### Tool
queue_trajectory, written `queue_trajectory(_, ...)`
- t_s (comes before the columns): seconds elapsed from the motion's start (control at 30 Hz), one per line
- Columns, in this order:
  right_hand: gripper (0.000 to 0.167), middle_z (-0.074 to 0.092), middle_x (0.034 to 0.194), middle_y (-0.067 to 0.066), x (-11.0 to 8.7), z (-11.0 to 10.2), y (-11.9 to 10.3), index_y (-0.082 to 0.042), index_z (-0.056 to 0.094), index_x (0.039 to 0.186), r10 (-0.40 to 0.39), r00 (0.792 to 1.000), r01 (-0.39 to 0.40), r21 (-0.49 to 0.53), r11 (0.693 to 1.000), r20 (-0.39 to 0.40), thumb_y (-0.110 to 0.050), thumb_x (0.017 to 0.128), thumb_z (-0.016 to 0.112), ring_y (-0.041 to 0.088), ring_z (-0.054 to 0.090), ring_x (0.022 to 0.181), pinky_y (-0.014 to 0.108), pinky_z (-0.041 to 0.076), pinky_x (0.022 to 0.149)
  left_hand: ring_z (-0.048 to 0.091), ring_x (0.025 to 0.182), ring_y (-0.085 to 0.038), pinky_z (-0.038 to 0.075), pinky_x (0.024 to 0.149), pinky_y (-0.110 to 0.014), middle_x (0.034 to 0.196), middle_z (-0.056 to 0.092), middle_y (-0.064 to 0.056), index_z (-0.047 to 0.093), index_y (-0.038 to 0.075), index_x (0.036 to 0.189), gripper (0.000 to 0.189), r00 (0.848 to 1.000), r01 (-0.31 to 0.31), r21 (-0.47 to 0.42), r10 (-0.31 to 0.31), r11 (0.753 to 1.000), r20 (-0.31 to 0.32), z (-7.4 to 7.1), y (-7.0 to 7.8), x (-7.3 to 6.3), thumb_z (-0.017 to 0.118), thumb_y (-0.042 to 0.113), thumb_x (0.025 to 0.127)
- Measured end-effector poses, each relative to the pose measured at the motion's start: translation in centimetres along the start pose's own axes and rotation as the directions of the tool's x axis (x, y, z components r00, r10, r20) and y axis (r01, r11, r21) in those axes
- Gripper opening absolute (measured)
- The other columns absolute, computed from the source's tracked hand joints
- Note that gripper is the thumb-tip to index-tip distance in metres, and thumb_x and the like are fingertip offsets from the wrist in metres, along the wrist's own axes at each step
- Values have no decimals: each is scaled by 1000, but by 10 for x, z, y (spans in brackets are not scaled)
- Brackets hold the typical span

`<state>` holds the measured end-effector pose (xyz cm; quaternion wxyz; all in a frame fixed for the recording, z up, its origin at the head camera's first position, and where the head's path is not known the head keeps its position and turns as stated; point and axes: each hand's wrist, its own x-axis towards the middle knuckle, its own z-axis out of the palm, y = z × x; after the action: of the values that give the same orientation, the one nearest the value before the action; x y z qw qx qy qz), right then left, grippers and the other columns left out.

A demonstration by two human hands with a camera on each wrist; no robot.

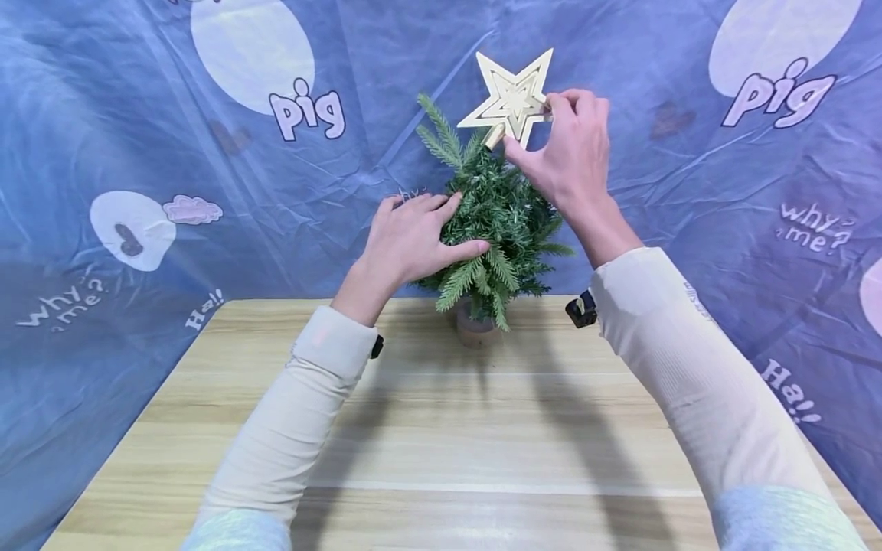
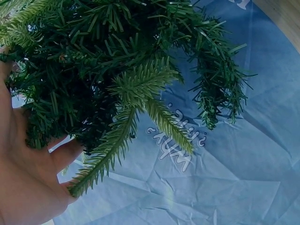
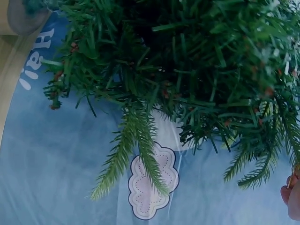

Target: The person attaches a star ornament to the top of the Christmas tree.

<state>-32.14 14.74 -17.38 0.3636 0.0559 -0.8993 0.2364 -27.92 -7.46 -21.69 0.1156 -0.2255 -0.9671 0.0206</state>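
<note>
A gold star tree topper with cut-out outlines stands at the top of a small artificial Christmas tree. My right hand pinches the star's right and lower side between thumb and fingers. The topper's short tubular base points down at the tree's tip and overlaps the upper needles. My left hand rests against the tree's left side with fingers and thumb spread. In the left wrist view, green branches partly hide those fingers. At the right wrist view's edge, only fingertips show.
The tree's pot stands near the back edge of the wooden table. Close behind it hangs a wrinkled blue cloth printed with words and shapes, which also runs along both sides. Light-green branch tips stick out at the upper left.
</note>
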Motion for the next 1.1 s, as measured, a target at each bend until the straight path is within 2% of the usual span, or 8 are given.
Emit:
queue_trajectory(0.47, 56, 53, 131, 19, -11, 7, 1, 2, 64, 121, -168, 985, 169, 26, 985, -31, -38, 86, 79, 34, 44, 119, 42, 42, 93, 33, 148, -26, 26, 115, -52, 162, 37, 0, 27, 27, 162, 102, 1000, 11, 14, -11, 1000, 0, 0, 0, -1, 26, 92, 84)
queue_trajectory(0.67, 55, 51, 134, 19, -11, 6, 1, 1, 64, 122, -173, 985, 173, 24, 985, -17, -36, 85, 80, 33, 43, 121, 43, 43, 96, 31, 149, -27, 25, 115, -52, 163, 35, 0, 25, 27, 163, 103, 1000, 13, 5, -13, 1000, 14, 1, 0, -1, 25, 92, 84)
queue_trajectory(0.87, 64, 45, 137, 19, -8, 2, -1, 1, 58, 133, -205, 979, 204, 11, 979, 8, -28, 83, 83, 32, 41, 123, 41, 45, 97, 31, 149, -27, 26, 115, -52, 163, 36, 0, 26, 27, 163, 103, 1000, 16, 0, -16, 1000, 9, 1, 0, -2, 26, 92, 84)
queue_trajectory(1.1, 58, 45, 136, 23, -7, -4, -4, 4, 57, 129, -295, 955, 295, -37, 955, 2, -22, 84, 82, 35, 39, 126, 46, 50, 93, 32, 149, -28, 25, 115, -52, 162, 35, 0, 25, 27, 163, 103, 1000, 13, 2, -13, 1000, 18, 0, 1, 0, 25, 93, 83)
